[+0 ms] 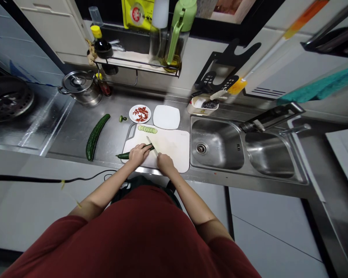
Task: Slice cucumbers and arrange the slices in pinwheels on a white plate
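My left hand (pixel 138 154) is closed over a dark green cucumber (pixel 123 156) on the white cutting board (pixel 174 148). The cucumber's tail end sticks out past the board's left edge. In my right hand (pixel 165 163) is a kitchen knife (pixel 153 146), its blade at the cucumber's right end. A row of thin cucumber slices (pixel 147 129) lies overlapped along the board's upper left. Behind the board stand a plate of chopped red pieces (pixel 140 114) and a bare white plate (pixel 166 117). A second, whole cucumber (pixel 96 137) rests on the counter to the left.
Small cucumber ends (pixel 121 119) lie left of the plates. A lidded steel pot (pixel 80 87) stands at the back left, near a stove burner (pixel 8 98). A double sink (pixel 217 143) with a faucet (pixel 271 117) adjoins the board's right side. Bottles stand on a wall shelf (pixel 139 60).
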Demonstrator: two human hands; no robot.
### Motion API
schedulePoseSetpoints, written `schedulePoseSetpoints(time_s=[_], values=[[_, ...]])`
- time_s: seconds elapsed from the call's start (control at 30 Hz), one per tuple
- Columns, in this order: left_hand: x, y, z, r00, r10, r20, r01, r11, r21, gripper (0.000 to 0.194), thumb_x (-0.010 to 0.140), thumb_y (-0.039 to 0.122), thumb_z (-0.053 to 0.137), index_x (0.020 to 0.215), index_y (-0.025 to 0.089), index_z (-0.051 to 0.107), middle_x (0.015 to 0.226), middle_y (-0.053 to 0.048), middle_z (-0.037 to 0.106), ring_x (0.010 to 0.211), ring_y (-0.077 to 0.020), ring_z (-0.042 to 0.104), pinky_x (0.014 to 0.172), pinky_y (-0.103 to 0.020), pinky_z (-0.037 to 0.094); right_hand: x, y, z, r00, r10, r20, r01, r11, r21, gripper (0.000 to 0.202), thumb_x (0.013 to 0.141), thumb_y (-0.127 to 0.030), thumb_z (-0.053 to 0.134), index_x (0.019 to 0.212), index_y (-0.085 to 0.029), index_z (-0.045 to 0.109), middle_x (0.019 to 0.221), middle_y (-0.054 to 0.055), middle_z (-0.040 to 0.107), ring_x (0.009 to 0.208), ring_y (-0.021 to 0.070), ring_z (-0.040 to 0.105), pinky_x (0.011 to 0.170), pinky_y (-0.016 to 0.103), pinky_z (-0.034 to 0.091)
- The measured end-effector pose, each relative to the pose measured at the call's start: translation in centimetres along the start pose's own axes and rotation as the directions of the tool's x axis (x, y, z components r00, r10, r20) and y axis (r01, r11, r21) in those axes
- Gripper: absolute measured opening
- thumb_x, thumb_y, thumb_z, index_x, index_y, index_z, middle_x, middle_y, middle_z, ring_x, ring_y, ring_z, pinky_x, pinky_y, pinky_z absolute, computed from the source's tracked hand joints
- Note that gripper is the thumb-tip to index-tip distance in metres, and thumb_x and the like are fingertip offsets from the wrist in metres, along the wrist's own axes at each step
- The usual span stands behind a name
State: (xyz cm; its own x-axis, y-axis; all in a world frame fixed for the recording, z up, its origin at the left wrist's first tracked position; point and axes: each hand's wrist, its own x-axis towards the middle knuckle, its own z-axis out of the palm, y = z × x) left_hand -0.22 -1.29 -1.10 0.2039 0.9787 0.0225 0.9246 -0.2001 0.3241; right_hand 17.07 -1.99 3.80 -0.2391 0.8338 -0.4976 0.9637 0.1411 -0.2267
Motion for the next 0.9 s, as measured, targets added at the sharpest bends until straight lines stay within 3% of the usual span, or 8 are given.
schedulePoseSetpoints(time_s=[0.7, 0.9], values=[[0.1, 0.2, -0.2, 1.000, -0.004, 0.003, 0.004, 1.000, 0.006, 0.036, 0.094, 0.037, 0.044, 0.126, 0.034, 0.061, 0.118, -0.004, 0.062, 0.101, -0.0195, 0.057, 0.085, -0.030, 0.045, 2.0, -1.2, -0.5, 0.999, -0.018, -0.037, 0.018, 1.000, 0.016, 0.031, 0.098, -0.017, 0.030, 0.115, -0.012, 0.056, 0.105, 0.015, 0.067, 0.100, 0.0222, 0.064, 0.084, 0.029, 0.047], [0.1, 0.2, -0.2, 1.000, -0.014, 0.004, 0.014, 1.000, 0.011, 0.036, 0.094, 0.037, 0.044, 0.126, 0.034, 0.061, 0.117, -0.004, 0.062, 0.102, -0.0190, 0.056, 0.084, -0.029, 0.045, 1.3, -0.6, 0.0, 1.000, -0.006, -0.024, 0.006, 1.000, 0.010, 0.030, 0.098, -0.018, 0.030, 0.113, -0.013, 0.056, 0.106, 0.015, 0.067, 0.100, 0.0228, 0.065, 0.083, 0.031, 0.047]])
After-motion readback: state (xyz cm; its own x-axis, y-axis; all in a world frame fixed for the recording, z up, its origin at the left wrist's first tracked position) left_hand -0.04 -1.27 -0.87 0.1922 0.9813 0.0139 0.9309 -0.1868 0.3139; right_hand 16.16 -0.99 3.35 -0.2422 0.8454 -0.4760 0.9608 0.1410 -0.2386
